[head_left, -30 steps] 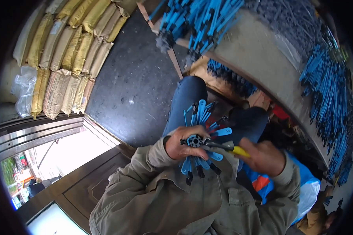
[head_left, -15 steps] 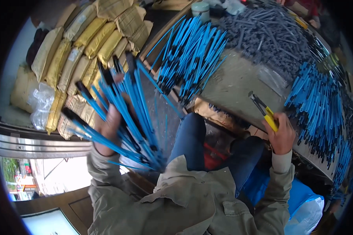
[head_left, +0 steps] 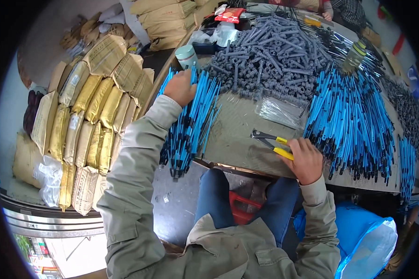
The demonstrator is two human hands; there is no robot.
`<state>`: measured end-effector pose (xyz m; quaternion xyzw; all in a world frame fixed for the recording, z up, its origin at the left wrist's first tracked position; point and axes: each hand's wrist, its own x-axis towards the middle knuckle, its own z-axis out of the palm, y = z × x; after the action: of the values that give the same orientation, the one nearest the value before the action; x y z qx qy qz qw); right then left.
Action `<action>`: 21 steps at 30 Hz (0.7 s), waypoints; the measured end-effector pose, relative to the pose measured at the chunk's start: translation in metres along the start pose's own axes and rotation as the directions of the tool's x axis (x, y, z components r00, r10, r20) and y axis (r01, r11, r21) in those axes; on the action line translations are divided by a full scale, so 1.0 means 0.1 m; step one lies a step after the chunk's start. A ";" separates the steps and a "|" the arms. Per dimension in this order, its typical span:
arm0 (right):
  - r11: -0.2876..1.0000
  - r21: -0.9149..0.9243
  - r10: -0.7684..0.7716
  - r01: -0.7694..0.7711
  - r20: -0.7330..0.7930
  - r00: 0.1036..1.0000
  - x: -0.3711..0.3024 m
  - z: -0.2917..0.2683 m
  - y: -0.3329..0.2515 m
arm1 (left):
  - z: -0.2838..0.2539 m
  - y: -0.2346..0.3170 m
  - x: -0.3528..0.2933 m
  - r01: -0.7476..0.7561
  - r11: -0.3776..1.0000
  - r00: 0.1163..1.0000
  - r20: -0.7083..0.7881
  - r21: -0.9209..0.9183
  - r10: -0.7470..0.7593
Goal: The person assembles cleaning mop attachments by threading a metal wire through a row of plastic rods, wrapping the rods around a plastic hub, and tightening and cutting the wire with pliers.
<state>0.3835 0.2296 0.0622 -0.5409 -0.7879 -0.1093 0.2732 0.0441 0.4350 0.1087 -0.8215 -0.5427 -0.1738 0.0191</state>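
My left hand (head_left: 180, 88) rests at the far end of a pile of thin blue rods with black parts (head_left: 195, 116), at the left of the table. Its fingers are curled round some of the rods, and the fingertips are partly hidden. In my right hand (head_left: 306, 160) are yellow-handled end-cutting pliers (head_left: 280, 151), held above the table near its front edge. Their jaws point left and the handles stand apart. Between the jaws I see nothing. Farther right lies a larger heap of similar blue rods (head_left: 354, 125).
Grey ribbed plastic pieces (head_left: 274, 51) form a big heap at the back. A clear tray of thin pins (head_left: 281, 111) sits before it. A pale green jar (head_left: 186, 56) stands by the left edge. Stacked sacks (head_left: 100, 100) are left; a blue bag (head_left: 358, 232) is below right.
My left hand has gone from the left, off the table, with a fanned bunch of blue rods to the left pile. The pliers have moved slightly left and their handles have spread. My view has shifted.
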 end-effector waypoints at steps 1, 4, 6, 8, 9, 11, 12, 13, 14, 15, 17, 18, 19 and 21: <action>1.000 -0.007 -0.022 0.022 0.007 1.000 0.00 0.01 0.00 | 0.05 0.03 0.02 -0.028 0.995 1.000 0.017 0.100 0.027; 0.998 -0.061 -0.022 0.024 0.045 0.999 -0.01 0.07 -0.02 | 0.00 0.19 -0.01 -0.075 0.951 0.996 0.059 0.300 0.060; 0.996 -0.079 -0.041 0.046 0.068 0.997 -0.01 0.12 -0.07 | -0.03 0.12 -0.09 -0.068 0.945 0.996 -0.039 0.320 0.085; 0.990 -0.125 -0.050 0.066 0.126 0.991 -0.05 0.17 -0.16 | -0.05 0.03 -0.16 -0.048 0.945 0.992 -0.092 0.323 0.082; 0.986 -0.144 -0.061 0.084 0.153 0.986 -0.05 0.19 -0.21 | -0.08 -0.03 -0.20 -0.049 0.959 0.994 -0.083 0.278 0.074; 0.986 -0.113 -0.108 0.122 0.122 0.987 -0.04 0.17 -0.34 | -0.14 -0.14 -0.27 -0.047 0.982 0.996 -0.070 0.185 0.061; 0.986 -0.093 -0.128 0.136 0.084 0.988 -0.03 0.16 -0.41 | -0.16 -0.15 -0.29 -0.029 0.983 0.996 -0.075 0.182 0.043; 0.986 -0.074 -0.146 0.149 0.044 0.988 -0.01 0.15 -0.48 | -0.18 -0.13 -0.30 -0.065 0.983 0.995 -0.067 0.169 0.078; 0.983 -0.071 -0.163 0.167 0.050 0.985 0.01 0.18 -0.58 | -0.17 -0.11 -0.31 -0.101 0.983 0.992 -0.060 0.156 0.111; 0.983 0.064 -0.177 0.174 0.041 0.983 0.04 0.26 -0.76 | -0.17 -0.14 -0.34 -0.083 0.984 0.993 -0.067 0.159 0.095; 0.939 0.261 -0.234 0.225 0.005 0.972 0.15 0.39 -1.16 | -0.18 -0.16 -0.36 -0.185 0.979 0.967 -0.163 0.086 0.197; 0.907 0.325 -0.274 0.267 -0.023 0.961 0.24 0.48 -1.38 | -0.18 -0.20 -0.39 -0.243 0.969 0.945 -0.211 0.051 0.249; 0.864 0.430 -0.267 0.262 -0.050 0.962 0.34 0.56 -1.60 | -0.24 -0.23 -0.44 -0.241 0.969 0.945 -0.215 0.052 0.246; 0.805 0.530 -0.264 0.265 -0.080 0.961 0.54 0.75 -1.95 | -0.43 -0.30 -0.58 -0.334 0.940 0.910 -0.282 -0.062 0.305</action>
<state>0.1676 0.2310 0.0535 -0.3279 -0.8540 0.0776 0.3965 -0.0150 0.3863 0.1269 -0.8680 -0.3830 -0.3069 0.0759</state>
